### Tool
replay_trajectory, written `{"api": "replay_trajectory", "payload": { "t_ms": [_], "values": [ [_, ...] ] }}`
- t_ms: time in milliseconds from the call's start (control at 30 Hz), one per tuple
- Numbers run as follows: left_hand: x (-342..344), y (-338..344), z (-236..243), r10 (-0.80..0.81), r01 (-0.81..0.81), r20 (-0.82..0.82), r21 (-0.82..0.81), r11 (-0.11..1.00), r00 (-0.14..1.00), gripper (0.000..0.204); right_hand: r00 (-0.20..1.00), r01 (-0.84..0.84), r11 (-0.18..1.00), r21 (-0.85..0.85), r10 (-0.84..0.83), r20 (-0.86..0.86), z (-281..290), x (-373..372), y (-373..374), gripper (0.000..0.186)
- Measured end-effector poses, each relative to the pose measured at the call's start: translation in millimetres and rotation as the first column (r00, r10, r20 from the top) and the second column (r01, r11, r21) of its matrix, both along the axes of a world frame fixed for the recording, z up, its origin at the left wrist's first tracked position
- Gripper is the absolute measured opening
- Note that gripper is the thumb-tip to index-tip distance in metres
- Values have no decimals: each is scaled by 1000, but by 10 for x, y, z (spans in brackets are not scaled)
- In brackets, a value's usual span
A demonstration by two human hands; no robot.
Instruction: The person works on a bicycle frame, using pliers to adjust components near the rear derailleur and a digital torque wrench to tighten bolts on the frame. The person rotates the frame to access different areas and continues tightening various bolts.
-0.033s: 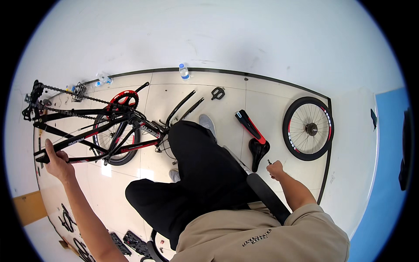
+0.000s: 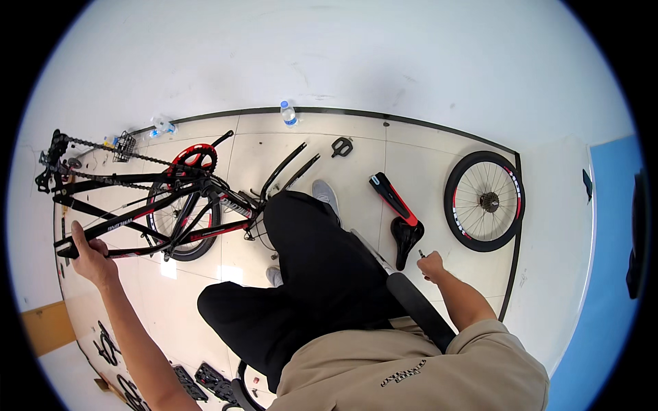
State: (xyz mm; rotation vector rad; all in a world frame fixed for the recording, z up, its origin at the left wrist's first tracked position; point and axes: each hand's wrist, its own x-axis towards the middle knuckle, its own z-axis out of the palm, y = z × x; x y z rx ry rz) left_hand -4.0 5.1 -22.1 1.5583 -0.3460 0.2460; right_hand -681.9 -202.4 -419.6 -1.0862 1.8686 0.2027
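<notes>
The fingers of the left hand (image 2: 92, 259) are curled tight around one black tube of the bike frame (image 2: 144, 205). The thumb sticks up beside the tube. The frame is black and red and lies on its side, out to the person's left. A chain (image 2: 116, 152) runs along its top to the gears (image 2: 49, 164) at the far left end. A red chain ring (image 2: 194, 159) sits near the middle of the frame. A wheel (image 2: 179, 220) lies on the floor under the frame.

The fingers of the right hand (image 2: 433, 266) are closed around a small thin tool (image 2: 421, 253). Only its little dark tip pokes up out of the fist, so I cannot tell what kind of tool it is. This hand is out to the right, well apart from the frame.

Just beyond the right hand, a black bike seat (image 2: 406, 234) lies on the floor (image 2: 356, 178). A red and black part (image 2: 389, 195) lies beside it. Further right, a second wheel (image 2: 485, 201) with a red and black rim rests near the wall.

The person sits with legs in black trousers (image 2: 315, 274) stretched out between the two hands. A grey shoe (image 2: 326, 194) points away from them. A pedal (image 2: 341, 146) lies further off, and a water bottle (image 2: 288, 114) stands by the wall.
</notes>
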Motion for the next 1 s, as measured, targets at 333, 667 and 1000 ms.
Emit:
{"api": "replay_trajectory", "payload": {
  "t_ms": [333, 667, 1000],
  "values": [
    [1, -66, 2, 19, -19, -6, 7, 1000, 1000, 32, 823, -525, 820, -228, 557, 111, -494, 382, -194, 13],
    [24, 38, -35, -7, 7, -9, -94, 996, 1000, 18, 923, -358, 932, -61, 363, 126, -94, 424, -87, 18],
    [-239, -121, 21, -5, 5, 15, 6, 1000, 1000, 34, 702, -681, 658, -321, 712, -30, -724, -410, -591, 36]
  ]
}}
